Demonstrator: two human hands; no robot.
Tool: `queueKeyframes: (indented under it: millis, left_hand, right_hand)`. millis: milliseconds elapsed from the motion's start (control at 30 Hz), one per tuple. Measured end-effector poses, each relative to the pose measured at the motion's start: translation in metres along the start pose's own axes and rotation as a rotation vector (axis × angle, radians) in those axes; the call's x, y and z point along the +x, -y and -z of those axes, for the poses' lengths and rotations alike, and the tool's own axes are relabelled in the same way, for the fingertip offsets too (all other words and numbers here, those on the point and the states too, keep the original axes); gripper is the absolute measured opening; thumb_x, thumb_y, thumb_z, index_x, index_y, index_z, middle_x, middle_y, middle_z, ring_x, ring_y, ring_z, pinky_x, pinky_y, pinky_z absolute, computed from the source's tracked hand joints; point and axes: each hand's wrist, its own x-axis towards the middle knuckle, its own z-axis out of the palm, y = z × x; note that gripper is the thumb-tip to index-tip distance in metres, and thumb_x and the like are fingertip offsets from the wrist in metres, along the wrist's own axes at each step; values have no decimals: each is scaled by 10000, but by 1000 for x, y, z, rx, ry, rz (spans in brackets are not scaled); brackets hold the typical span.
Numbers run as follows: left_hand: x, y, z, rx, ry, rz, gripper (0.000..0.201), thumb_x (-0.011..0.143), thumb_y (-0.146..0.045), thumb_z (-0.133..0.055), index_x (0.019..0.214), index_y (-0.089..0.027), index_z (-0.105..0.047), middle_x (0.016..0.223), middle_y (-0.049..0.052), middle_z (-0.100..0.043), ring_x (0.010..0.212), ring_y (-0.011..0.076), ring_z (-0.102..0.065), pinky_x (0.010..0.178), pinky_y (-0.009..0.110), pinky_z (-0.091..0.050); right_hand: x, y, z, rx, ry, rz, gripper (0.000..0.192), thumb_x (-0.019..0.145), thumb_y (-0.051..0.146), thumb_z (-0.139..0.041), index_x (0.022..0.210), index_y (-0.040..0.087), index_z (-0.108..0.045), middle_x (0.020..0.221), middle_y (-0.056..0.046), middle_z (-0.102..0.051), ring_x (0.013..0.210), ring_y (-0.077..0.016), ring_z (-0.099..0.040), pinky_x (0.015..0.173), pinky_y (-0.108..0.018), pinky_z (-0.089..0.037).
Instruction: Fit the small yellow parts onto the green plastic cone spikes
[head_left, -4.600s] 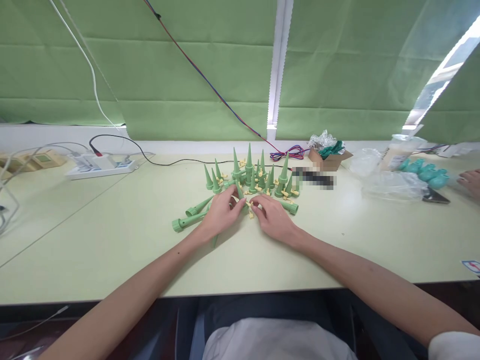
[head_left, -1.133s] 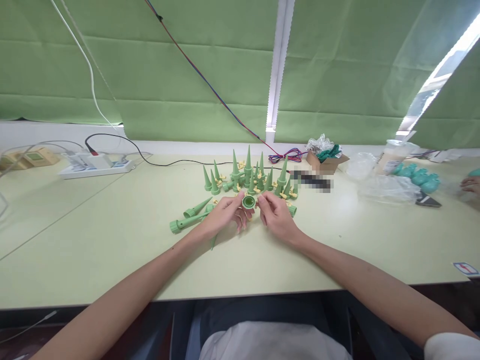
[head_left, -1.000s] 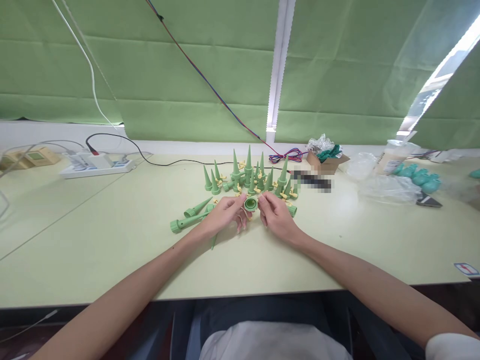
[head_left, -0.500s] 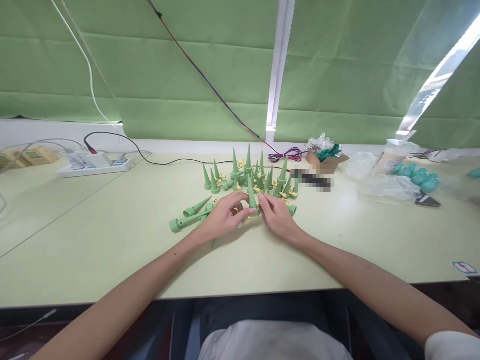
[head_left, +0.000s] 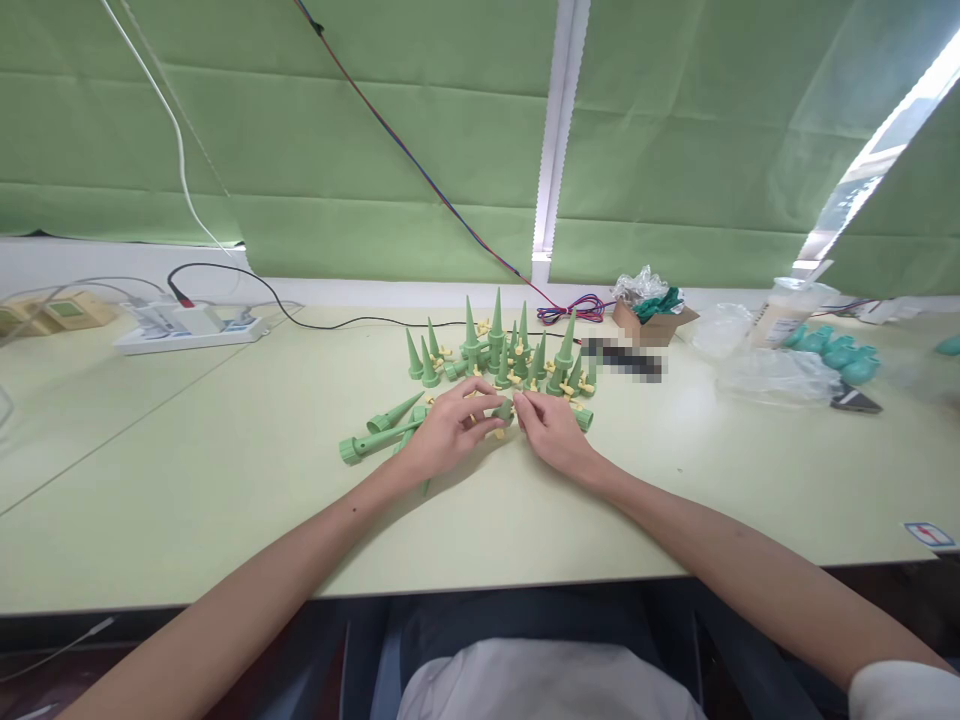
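Observation:
Thumb and fingers of my left hand (head_left: 454,428) are closed around a green plastic watering spike (head_left: 507,411), seen foreshortened. My right hand (head_left: 555,428) pinches at the right side of that spike, and what lies between its fingertips is mostly hidden. Right behind the hands stands a cluster of upright green watering spikes (head_left: 497,330), several with small yellow valves (head_left: 520,349). Left of my left hand, more green spikes (head_left: 382,440) lie on their sides, partly covered by the hand and wrist.
A power strip (head_left: 191,335) with a black cable sits at the back left of the table (head_left: 225,500). Coiled red and blue wire (head_left: 577,309) and a cardboard box (head_left: 654,326) are at the back. Clear plastic bags (head_left: 780,378) and teal bulb-shaped parts (head_left: 838,352) lie at the right.
The watering spike in my left hand has tipped from upright to foreshortened, its long cone no longer showing. Both hands stay in nearly the same place.

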Motion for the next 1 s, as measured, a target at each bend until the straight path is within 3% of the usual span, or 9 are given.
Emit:
queueKeyframes:
  millis: [300, 433, 500, 667, 1000]
  left_hand:
    - [1, -1, 0, 58, -100, -1, 238, 935, -311, -552, 1124, -266, -689, 1154, 73, -509, 680, 85, -559, 626, 255, -557]
    - [3, -4, -1, -35, -157, 113, 245, 942, -359, -523, 1122, -233, -631, 1147, 79, -526, 680, 96, -576, 566, 234, -542]
    - [4, -6, -1, -104, -165, 200, 262, 943, -433, -514, 1038, -206, -603, 1025, 59, -588, 623, 100, -576, 516, 223, -510]
    - [5, -10, 1, -229, -31, 320, 434, 937, -562, -466, 755, -176, -545, 614, -12, -568, 497, 120, -557, 522, 248, -476]
    - [3, -7, 2, -305, 76, 330, 384, 902, -543, -539, 764, -184, -545, 615, -12, -601, 493, 125, -551, 542, 263, -481]
  right_hand:
    - [-2, 6, 0, 172, -26, -76, 462, 1001, 533, -344, 696, 212, -474, 558, 21, -451, 514, -132, -422, 526, -275, -331]
    - [-3, 7, 1, 235, -68, -95, 456, 994, 566, -347, 733, 216, -479, 578, 23, -457, 506, -129, -444, 508, -269, -356]
    - [-3, 6, 1, 267, -90, -94, 454, 992, 572, -352, 733, 218, -469, 598, 20, -466, 510, -127, -451, 507, -269, -366]
    - [-3, 5, 0, 282, -69, -63, 444, 988, 571, -371, 732, 222, -470, 592, 25, -446, 505, -125, -445, 501, -266, -367]
    - [-3, 4, 0, 273, -20, -33, 443, 993, 569, -354, 707, 231, -372, 605, 31, -445, 506, -116, -429, 497, -263, -359]
